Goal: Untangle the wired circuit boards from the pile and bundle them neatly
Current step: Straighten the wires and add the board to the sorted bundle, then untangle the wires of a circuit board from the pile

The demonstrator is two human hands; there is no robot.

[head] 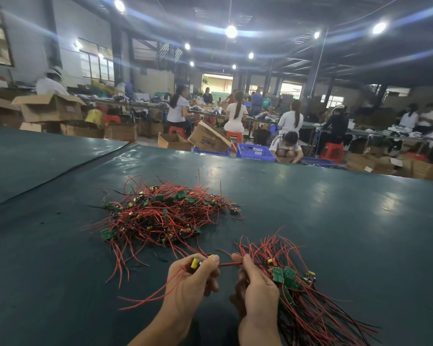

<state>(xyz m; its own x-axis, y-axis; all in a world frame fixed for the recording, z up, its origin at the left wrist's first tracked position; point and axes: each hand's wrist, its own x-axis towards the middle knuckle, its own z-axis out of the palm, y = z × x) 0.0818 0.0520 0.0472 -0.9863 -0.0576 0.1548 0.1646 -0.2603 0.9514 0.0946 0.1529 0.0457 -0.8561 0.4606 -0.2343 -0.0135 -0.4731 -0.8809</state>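
So the tangled pile [165,216] is heaped mid-table [310,208], one board [194,263] is gripped in the left hand [190,280]'s curled fingers, its wire [229,264] is stretched sideways and pinched by the right hand [258,290], where the bundle [293,290] is clutched too, wires trailing down-right.

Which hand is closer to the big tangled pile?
Left. The left hand, gripping a board, is just short of the pile; the right hand is farther right, holding the bundle.

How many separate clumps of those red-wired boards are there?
3: the big tangled pile on the table, a gathered bundle in the right hand, one wired board in the left hand. More may be hidden.
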